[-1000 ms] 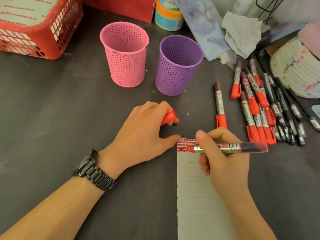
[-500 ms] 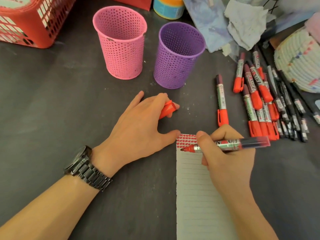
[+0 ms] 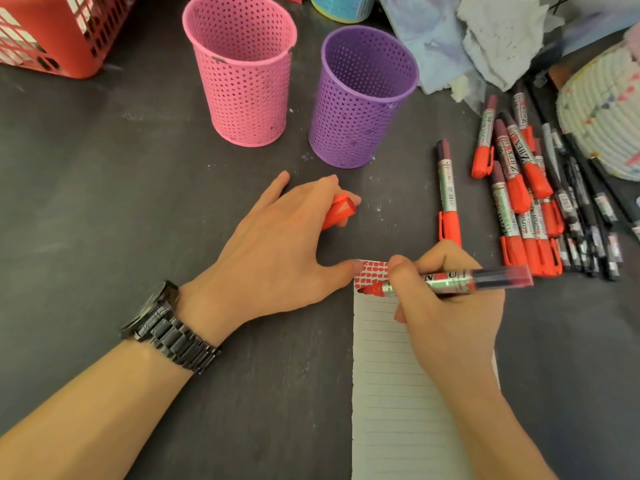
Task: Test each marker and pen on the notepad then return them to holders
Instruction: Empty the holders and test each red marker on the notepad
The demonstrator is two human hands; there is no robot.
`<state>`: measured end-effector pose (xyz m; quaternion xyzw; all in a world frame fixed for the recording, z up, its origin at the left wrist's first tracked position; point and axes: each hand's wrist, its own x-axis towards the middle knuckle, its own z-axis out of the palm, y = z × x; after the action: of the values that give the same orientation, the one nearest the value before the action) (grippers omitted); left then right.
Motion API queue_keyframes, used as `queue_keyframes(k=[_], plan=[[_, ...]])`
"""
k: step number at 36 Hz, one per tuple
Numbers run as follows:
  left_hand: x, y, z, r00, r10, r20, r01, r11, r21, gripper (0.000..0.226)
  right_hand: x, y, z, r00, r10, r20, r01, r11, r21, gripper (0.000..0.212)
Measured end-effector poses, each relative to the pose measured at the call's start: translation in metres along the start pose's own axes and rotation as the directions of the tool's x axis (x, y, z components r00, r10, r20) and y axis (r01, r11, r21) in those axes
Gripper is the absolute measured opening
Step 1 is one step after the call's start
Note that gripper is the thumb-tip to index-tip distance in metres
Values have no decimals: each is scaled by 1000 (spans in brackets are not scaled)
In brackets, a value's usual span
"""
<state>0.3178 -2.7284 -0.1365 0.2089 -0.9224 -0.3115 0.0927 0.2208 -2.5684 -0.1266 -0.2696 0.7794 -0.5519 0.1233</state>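
My right hand (image 3: 450,306) grips an uncapped red marker (image 3: 450,280), its tip touching the top of the lined notepad (image 3: 391,393), where rows of red marks fill the upper edge. My left hand (image 3: 273,251) holds the marker's red cap (image 3: 339,211) in its fingers, and its thumb rests at the notepad's top left corner. A pink holder (image 3: 242,81) and a purple holder (image 3: 360,98) stand upright behind the hands. A single capped red marker (image 3: 446,192) lies right of the purple holder.
A pile of red markers (image 3: 519,202) and black pens (image 3: 585,230) lies at the right. A red basket (image 3: 52,32) sits at the back left, crumpled paper (image 3: 498,39) and a white woven basket (image 3: 602,109) at the back right. A tape roll (image 3: 341,6) stands behind the holders.
The marker tip has moved slightly down and left across the red marks at the notepad's top. The view has shifted closer. My left hand's fingers have spread a little.
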Motion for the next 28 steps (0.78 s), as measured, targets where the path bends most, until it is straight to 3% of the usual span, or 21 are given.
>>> queue_keyframes(k=[28], plan=[[2,1,0,1000,-19,8,19,1000,-16,74,2,0,0,1000,-6,5,6,996,-88,34]])
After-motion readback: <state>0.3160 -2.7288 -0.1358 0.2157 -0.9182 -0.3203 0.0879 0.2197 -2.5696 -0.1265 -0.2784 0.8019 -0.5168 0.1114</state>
